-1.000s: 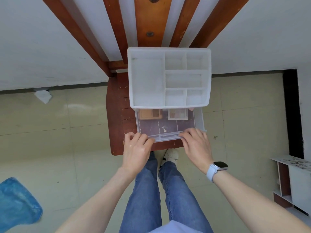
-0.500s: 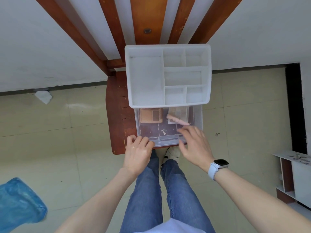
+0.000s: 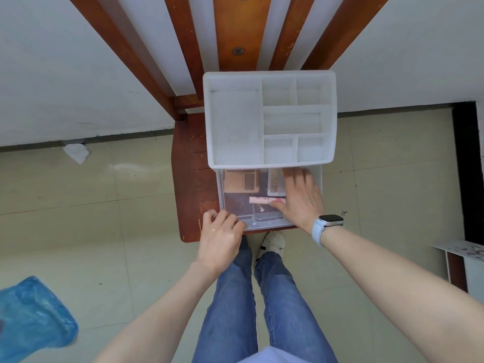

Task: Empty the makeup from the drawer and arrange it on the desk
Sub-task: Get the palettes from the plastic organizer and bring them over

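**A:** What had changed in that last second?

**B:** The right hand (image 3: pixel 298 197) had left the front lip of the drawer (image 3: pixel 269 224) and gone inside it. A second before, both hands were on the front edge, pulling. Now the drawer stood further out from under the organiser (image 3: pixel 269 119), and more of its contents showed

**A:** And the left hand (image 3: pixel 220 237)?

**B:** It stayed at the drawer's front left corner, fingers curled over the edge, holding it steady

**A:** Was the right hand gripping anything?

**B:** Not that I could see. Its fingers were spread and fairly straight, lying over the clear palette (image 3: pixel 275 182) at the back right, with the thumb touching the end of the pink tube (image 3: pixel 264 200). I took it for a reach, not yet a hold

**A:** Where was the makeup, then?

**B:** All of it was still in the drawer: the tan palette (image 3: pixel 241 182) at the back left, the clear one beside it, and the pink tube lying crosswise in front of them. The tube had come into view only half a second before

**A:** So how far along was the task?

**B:** The opening looked done and the emptying was only starting. Nothing had been lifted out, and the wooden chair (image 3: pixel 188 184) under the organiser held no makeup
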### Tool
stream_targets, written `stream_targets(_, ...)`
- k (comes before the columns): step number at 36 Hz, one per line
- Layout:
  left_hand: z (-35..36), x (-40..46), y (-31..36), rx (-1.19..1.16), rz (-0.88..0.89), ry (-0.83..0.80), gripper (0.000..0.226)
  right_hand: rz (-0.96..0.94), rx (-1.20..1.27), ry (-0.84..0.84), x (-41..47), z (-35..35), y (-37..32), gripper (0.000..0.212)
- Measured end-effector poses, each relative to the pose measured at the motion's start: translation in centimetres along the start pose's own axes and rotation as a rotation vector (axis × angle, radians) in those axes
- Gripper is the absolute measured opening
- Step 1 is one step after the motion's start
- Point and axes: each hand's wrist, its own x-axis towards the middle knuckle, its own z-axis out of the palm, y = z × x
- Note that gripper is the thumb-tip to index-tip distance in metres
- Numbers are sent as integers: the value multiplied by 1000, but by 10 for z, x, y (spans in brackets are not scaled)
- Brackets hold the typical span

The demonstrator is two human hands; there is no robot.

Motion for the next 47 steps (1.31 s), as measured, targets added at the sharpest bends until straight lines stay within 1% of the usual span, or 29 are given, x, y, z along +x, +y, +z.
stream_targets(5, 2, -1, 0, 1, -17, -7, 20, 6, 22, 11, -11, 4, -3, 77)
stream_targets(7, 4, -2, -1, 2, -26, -7, 21, 35, 70, 11, -15, 4, -4, 74)
stream_targets(10, 5, -3, -2, 1, -28, -6, 22, 40, 163, 7, -15, 3, -3, 59)
stream_targets(13, 4, -2, -2, 7, -27, -18, 22, -37, 247, 15, -16, -1, -3, 40)
stream_targets(16, 4, -1, -2, -1, -25, -30, 21, -125, 319, 41, -23, -2, -5, 32)
stream_targets(18, 4, -1, -3, -9, -25, -27, 20, -135, 381, 92, -32, -2, -6, 28)
stream_targets(21, 4, -2, -3, -7, -35, -20, 19, -46, 620, 139, -44, -5, -7, 25)
stream_targets(25, 4, -3, -3, -25, -50, -22, 17, 182, 1088, 19, -54, -10, -9, 24)
stream_targets(27, 4, -3, -2, -42, -53, -22, 18, 262, 1213, 9, -57, -10, -9, 24)
stream_targets(30, 5, -3, -2, -91, -37, 3, 21, 346, 1331, 11, -61, -9, -9, 23)
stream_targets(32, 5, -3, -1, -165, -34, 14, 30, 388, 1393, 10, -62, -7, -9, 20)
stream_targets(34, -1, -3, 1, -302, -75, -23, 39, 414, 1431, 0, -63, -7, -10, 17)
stream_targets(35, -5, -2, 2, -406, -133, -48, 42, 418, 1443, -9, -63, -7, -12, 15)
stream_targets(37, -12, 2, 7, -677, -311, -79, 41, 421, 1479, -49, -64, -6, -17, 12)
stream_targets(39, -18, 8, 11, -985, -493, -66, 31, 420, 1522, -94, -63, -6, -24, 11)
stream_targets(41, -19, 13, 11, -1211, -632, -3, 19, 415, 1575, -121, -61, -6, -31, 9)
stream_targets(42, -18, 15, 9, -1265, -687, 43, 14, 408, 1586, -125, -58, -6, -34, 8)
stream_targets(44, -14, 18, 2, -1294, -770, 129, 11, 418, 1596, -110, -46, -5, -40, 11)
stream_targets(46, -9, 25, -7, -1275, -811, 147, 14, 490, 1677, -119, -27, -3, -48, 17)
stream_targets(47, -5, 29, -13, -1256, -809, 129, 17, 534, 1719, -140, -17, -2, -51, 25)
